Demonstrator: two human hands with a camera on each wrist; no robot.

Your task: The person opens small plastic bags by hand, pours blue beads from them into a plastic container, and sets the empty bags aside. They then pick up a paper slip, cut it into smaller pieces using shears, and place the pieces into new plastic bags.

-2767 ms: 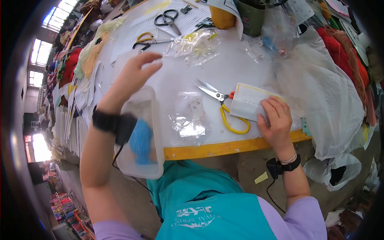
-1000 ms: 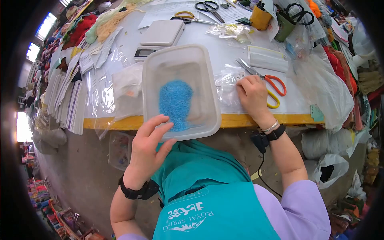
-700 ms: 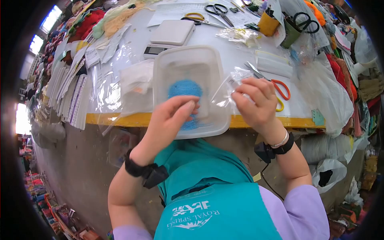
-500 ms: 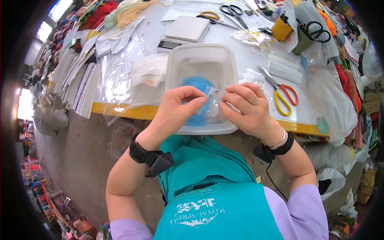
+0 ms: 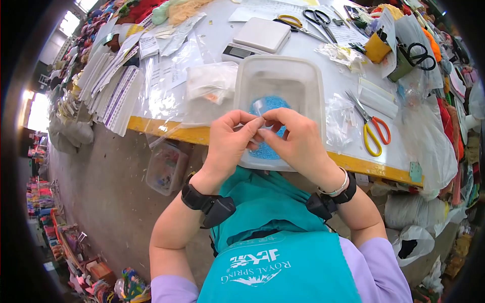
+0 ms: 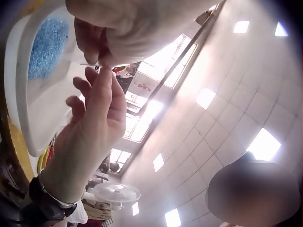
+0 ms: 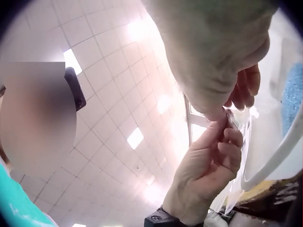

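Over the translucent plastic tub point(image 5: 283, 60), my left hand point(image 5: 251, 129) and right hand point(image 5: 266, 130) meet fingertip to fingertip. Both pinch a small clear plastic bag point(image 5: 258, 107) by its edge. The tub overhangs the table's yellow front edge point(image 5: 166, 132) and has a patch of blue beads point(image 5: 270, 103) on its bottom. In the left wrist view, the left hand point(image 6: 102, 60) is close at the top and the bag's thin edge point(image 6: 89, 64) shows between the two hands. The right wrist view shows the bag point(image 7: 242, 124) hanging beside the tub's rim point(image 7: 279, 151).
Behind the tub stands a white scale point(image 5: 257, 36). To the tub's right lie orange-and-yellow scissors point(image 5: 374, 134) and loose clear bags point(image 5: 342, 118). Stacks of papers and plastic sleeves point(image 5: 116, 76) cover the left side. Cups with black scissors point(image 5: 406, 55) stand at the back right.
The right hand lifted a small clear bag off the table and brought it over the tub. The left hand left the tub's rim and joined it; both now pinch the bag close together.
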